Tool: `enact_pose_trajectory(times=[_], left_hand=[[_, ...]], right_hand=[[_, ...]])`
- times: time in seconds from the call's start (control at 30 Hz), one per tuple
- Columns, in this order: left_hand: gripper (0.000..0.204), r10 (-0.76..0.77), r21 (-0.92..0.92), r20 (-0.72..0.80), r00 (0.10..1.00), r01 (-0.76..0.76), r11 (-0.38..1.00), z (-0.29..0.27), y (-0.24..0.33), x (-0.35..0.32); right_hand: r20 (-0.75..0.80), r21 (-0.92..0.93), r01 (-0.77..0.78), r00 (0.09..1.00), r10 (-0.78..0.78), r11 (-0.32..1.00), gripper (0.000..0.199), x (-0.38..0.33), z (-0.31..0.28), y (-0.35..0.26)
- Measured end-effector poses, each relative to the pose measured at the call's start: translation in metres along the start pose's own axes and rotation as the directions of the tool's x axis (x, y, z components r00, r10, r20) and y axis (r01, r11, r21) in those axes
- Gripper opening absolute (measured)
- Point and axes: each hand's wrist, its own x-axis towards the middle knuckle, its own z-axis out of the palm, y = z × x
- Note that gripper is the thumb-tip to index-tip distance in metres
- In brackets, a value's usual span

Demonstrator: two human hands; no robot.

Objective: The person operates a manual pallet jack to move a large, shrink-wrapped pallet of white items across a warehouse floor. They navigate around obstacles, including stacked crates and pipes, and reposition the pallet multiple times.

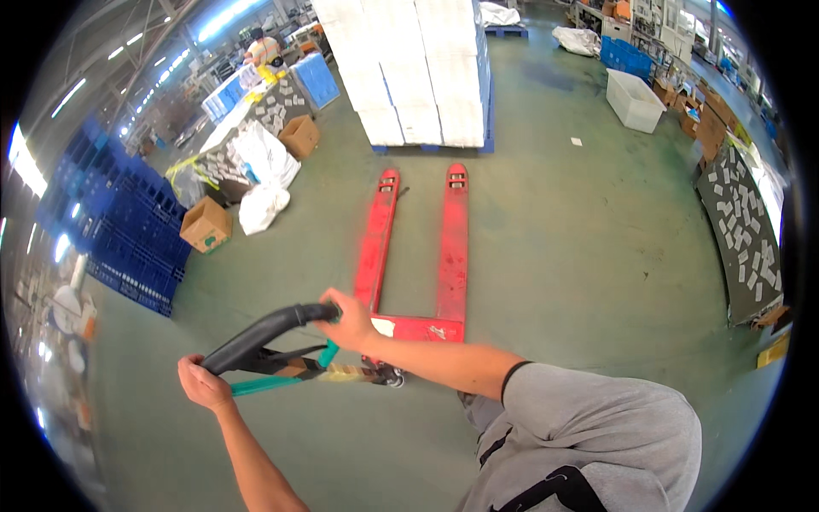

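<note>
A red pallet jack [454, 256] stands on the green floor, its two forks pointing away from me. Its black looped handle [264, 331] is tilted toward my left. My left hand [205, 382] is closed round the handle's near left end. Round the far right end of the same handle wraps my right hand [348, 320]. Beyond the fork tips, a short gap away, rises a tall stack of white packages [409, 77]. The stack rests on a blue pallet [487, 128].
At left stand stacked blue pallets [136, 230], a cardboard box [206, 224] and white sacks [266, 166]. A white bin [633, 101] and a blue crate [625, 56] are at far right. A dark panel with grey patches [742, 230] lines the right. Another person [263, 49] is far left.
</note>
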Motion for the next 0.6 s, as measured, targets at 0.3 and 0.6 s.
enact_pose_trajectory(times=[0.3, 0.6], left_hand=[[0.035, 0.196, -0.317, 0.040, 0.980, -0.173, 0.933, 0.237, -0.071, 0.156], [0.020, 0.370, -0.460, 0.016, 0.929, -0.322, 0.828, 0.474, -0.068, 0.288]], right_hand=[[-0.047, 0.030, -0.075, 0.996, 0.076, 0.997, 0.028, 0.154, 0.071, 0.102], [-0.372, -0.189, 0.075, 0.917, -0.142, 0.979, 0.012, 0.339, 0.083, 0.202]])
